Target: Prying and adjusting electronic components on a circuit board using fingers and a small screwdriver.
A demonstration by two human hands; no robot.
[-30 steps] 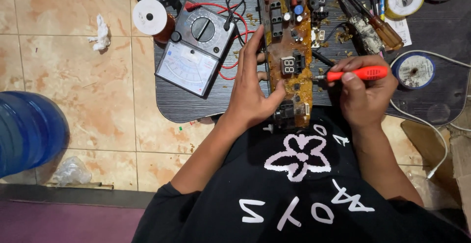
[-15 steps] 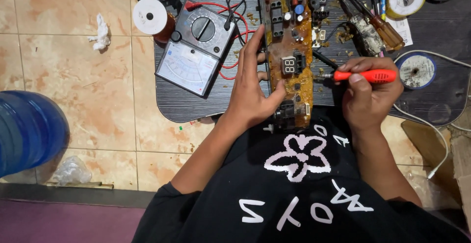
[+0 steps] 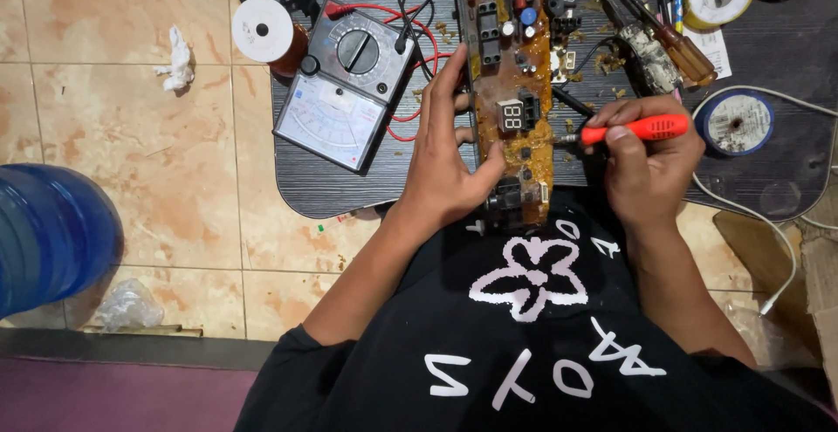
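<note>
Electronics repair bench: multimeter (image 3: 345, 83), circuit board (image 3: 515, 92)

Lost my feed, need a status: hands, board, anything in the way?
Left hand flat on circuit board. Right hand grips orange tool, tip at board's edge. Multimeter left, apart.

shirt (image 3: 541, 353): black, short sleeves | front: white flower outline with white block letters around it | left hand (image 3: 445, 166), right hand (image 3: 650, 166): bare, forearms uncovered
</note>
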